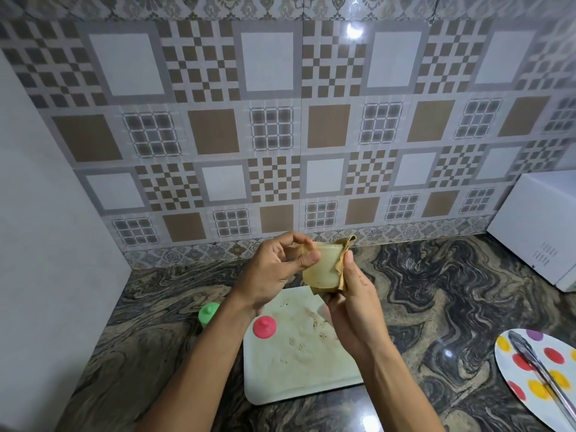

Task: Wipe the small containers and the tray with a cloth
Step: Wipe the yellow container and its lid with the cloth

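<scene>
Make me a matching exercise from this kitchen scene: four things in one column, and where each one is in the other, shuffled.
Things:
1. pink-lidded container
2. green-lidded container
3. tongs
4. clear container

Places:
A. on the spotted plate
B. held in the cloth by the left hand and right hand
C. on the tray
D. on the counter, left of the tray

Pairs: 1-C, 2-D, 3-A, 4-B

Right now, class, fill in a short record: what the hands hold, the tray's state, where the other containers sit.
held: container in cloth, gripped by left hand and right hand
tray: stained, below the hands
pink-lidded container: on tray
green-lidded container: on counter, left of tray
</scene>
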